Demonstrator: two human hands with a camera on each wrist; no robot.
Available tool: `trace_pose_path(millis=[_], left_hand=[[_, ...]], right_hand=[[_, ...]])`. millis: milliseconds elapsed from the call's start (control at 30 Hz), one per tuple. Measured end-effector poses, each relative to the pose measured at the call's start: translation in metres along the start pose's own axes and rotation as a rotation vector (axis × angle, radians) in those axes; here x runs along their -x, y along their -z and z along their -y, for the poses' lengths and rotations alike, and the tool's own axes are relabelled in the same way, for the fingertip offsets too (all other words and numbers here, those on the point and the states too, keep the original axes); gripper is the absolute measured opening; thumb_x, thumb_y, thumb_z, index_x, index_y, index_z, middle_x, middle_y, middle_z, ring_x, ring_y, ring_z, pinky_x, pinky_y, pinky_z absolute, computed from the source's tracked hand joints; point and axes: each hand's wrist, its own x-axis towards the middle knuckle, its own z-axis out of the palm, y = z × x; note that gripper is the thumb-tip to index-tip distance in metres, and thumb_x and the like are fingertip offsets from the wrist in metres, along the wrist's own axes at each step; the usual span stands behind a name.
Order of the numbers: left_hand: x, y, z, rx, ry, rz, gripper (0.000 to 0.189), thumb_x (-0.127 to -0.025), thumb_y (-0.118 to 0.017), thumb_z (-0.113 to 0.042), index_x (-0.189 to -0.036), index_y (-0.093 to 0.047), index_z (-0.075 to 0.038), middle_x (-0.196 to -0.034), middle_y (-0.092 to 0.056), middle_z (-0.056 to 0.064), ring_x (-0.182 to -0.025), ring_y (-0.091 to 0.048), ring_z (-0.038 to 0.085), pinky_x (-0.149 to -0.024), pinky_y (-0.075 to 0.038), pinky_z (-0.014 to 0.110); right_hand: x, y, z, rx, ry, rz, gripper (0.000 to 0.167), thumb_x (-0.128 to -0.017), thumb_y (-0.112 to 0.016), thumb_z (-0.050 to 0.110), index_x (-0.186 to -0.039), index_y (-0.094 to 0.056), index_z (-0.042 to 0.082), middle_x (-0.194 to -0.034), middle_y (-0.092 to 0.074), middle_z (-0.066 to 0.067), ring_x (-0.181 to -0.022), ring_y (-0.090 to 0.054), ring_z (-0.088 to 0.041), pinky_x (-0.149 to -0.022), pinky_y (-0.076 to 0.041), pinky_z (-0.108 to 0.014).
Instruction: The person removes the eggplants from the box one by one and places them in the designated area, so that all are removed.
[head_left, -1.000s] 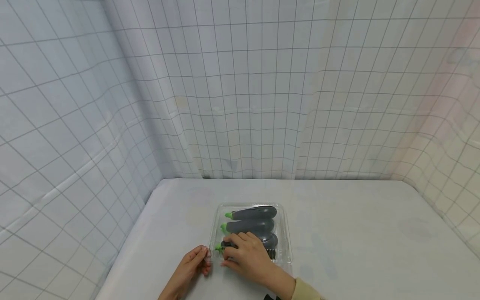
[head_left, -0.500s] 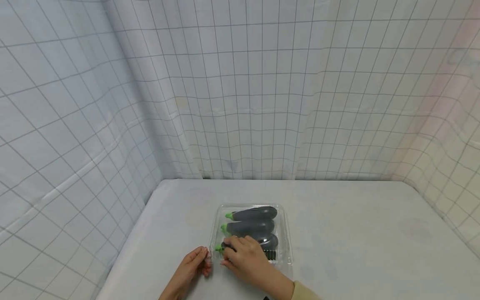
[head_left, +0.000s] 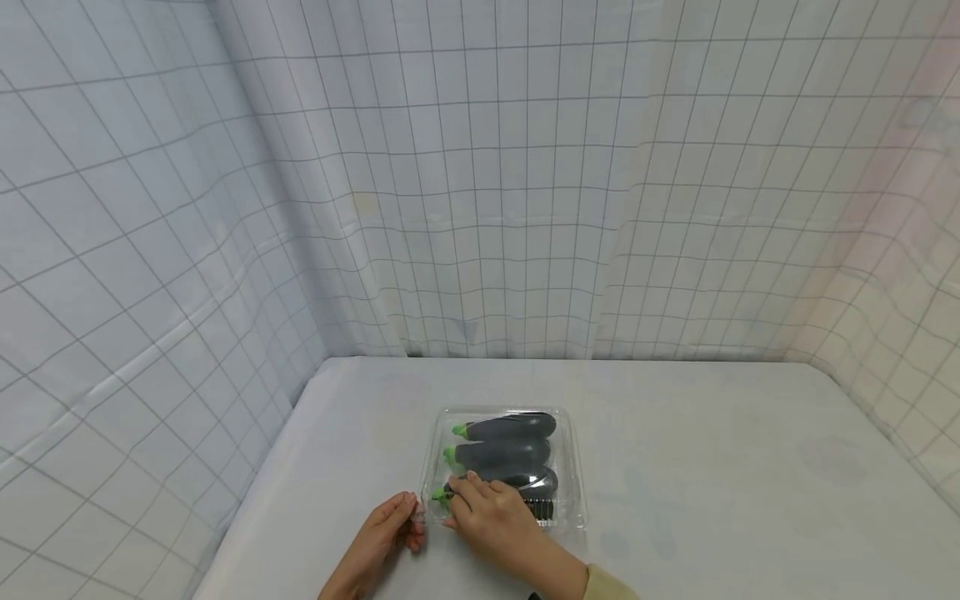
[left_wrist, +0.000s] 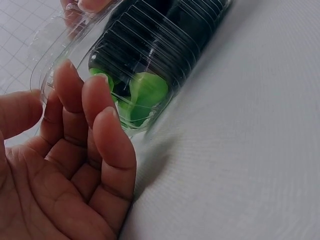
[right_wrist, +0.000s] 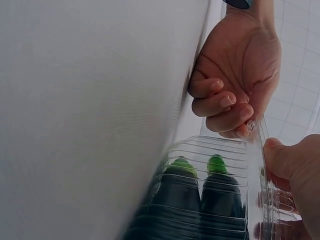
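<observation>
A clear plastic clamshell box (head_left: 572, 462) holds several dark eggplants (head_left: 502, 454) with green stems, lying side by side. My left hand (head_left: 384, 527) pinches the box's near left corner between thumb and index finger, its other fingers loosely curled. Right of it, my right hand (head_left: 491, 518) grips the near rim, with the thumb (right_wrist: 281, 156) against the edge and the fingers over the lid. Ribbed side walls (left_wrist: 165, 35) and green stem ends (left_wrist: 149, 90) show in the left wrist view. The right palm covers part of the nearest eggplant in the head view.
The box stands on a white-covered table (head_left: 712, 458). White curtains with a dark grid (head_left: 525, 183) hang behind the table and along both sides. A pale yellow sleeve (head_left: 606, 585) shows at the right forearm.
My right hand's fingers have drawn slightly down toward the near rim, and its thumb has come closer to the edge. The left hand keeps its pinch at the corner.
</observation>
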Motion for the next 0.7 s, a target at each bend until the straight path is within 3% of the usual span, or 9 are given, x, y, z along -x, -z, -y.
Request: trace_pose_path(millis=[167,467,700], left_hand=[[0.0,0.001,0.0,0.013,0.0,0.007,0.028,-0.104,-0.038,-0.029,-0.091,-0.051,-0.008,-0.079,-0.053,0.001,-0.069,-0.054,0.012,-0.065,-0.046,0.025],[0.001,0.009,0.003,0.049,0.018,0.061,0.029,-0.103,-0.041,-0.033,-0.098,-0.054,-0.008,-0.084,-0.056,0.001,-0.075,-0.056,0.013,-0.068,-0.048,0.027],[0.001,0.011,0.004,0.059,0.0,0.097,0.018,-0.101,-0.049,-0.02,-0.101,-0.051,-0.002,-0.082,-0.056,0.0,-0.073,-0.056,0.011,-0.067,-0.049,0.025]], right_hand=[[0.0,0.001,0.0,-0.023,-0.021,0.028,0.028,-0.083,-0.071,0.039,-0.078,-0.061,0.013,-0.103,-0.066,-0.002,-0.09,-0.067,-0.019,-0.057,-0.047,-0.024],[-0.002,0.001,-0.001,-0.014,-0.009,0.005,0.027,-0.079,-0.074,0.038,-0.081,-0.063,0.013,-0.101,-0.066,-0.001,-0.087,-0.068,-0.018,-0.057,-0.047,-0.022],[-0.001,0.0,-0.001,0.001,-0.006,0.005,0.027,-0.079,-0.072,0.038,-0.081,-0.063,0.013,-0.1,-0.066,0.0,-0.087,-0.068,-0.017,-0.058,-0.047,-0.022]])
